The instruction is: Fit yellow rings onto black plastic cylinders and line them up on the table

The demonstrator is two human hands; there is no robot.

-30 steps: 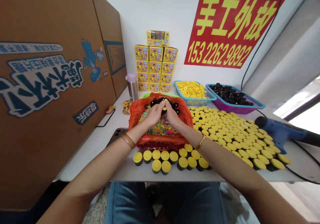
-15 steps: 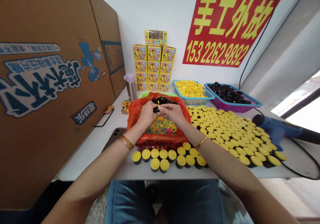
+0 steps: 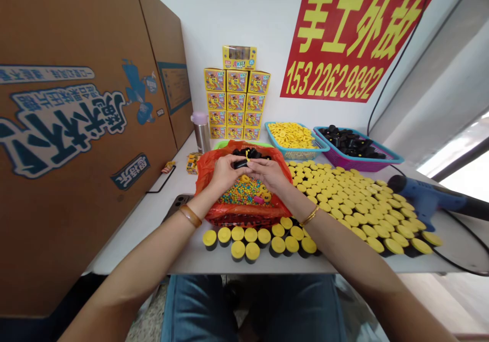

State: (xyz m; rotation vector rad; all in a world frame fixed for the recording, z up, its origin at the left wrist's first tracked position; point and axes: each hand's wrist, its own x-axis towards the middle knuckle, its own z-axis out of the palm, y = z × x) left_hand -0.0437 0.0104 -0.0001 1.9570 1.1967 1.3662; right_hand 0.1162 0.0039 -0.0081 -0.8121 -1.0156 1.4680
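Over the basket lined with a red plastic bag (image 3: pixel 205 171), my left hand (image 3: pixel 224 173) is closed around a small black cup (image 3: pixel 240 164), which lies tilted on its side. The fingers of my right hand (image 3: pixel 269 173) pinch together at the cup's right end, at a small yellow piece (image 3: pixel 248 155) that sticks up there. How the yellow piece joins the cup is too small to tell. Below my hands, many-coloured candy beads (image 3: pixel 240 193) fill the front of the lined basket. More black cups (image 3: pixel 255 153) lie behind my fingers.
Yellow-lidded black cups (image 3: pixel 251 235) stand along the front, with a large group (image 3: pixel 355 204) at right. Behind are a basket of yellow lids (image 3: pixel 292 135) and one of black cups (image 3: pixel 349 142). A blue heat gun (image 3: pixel 424 199), steel flask (image 3: pixel 201 134), stacked yellow boxes (image 3: pixel 236 100) and large carton (image 3: pixel 95 128) surround these.
My hands have tilted the black cup further onto its side, and the yellow piece has shifted slightly up and right. The view has moved a little.
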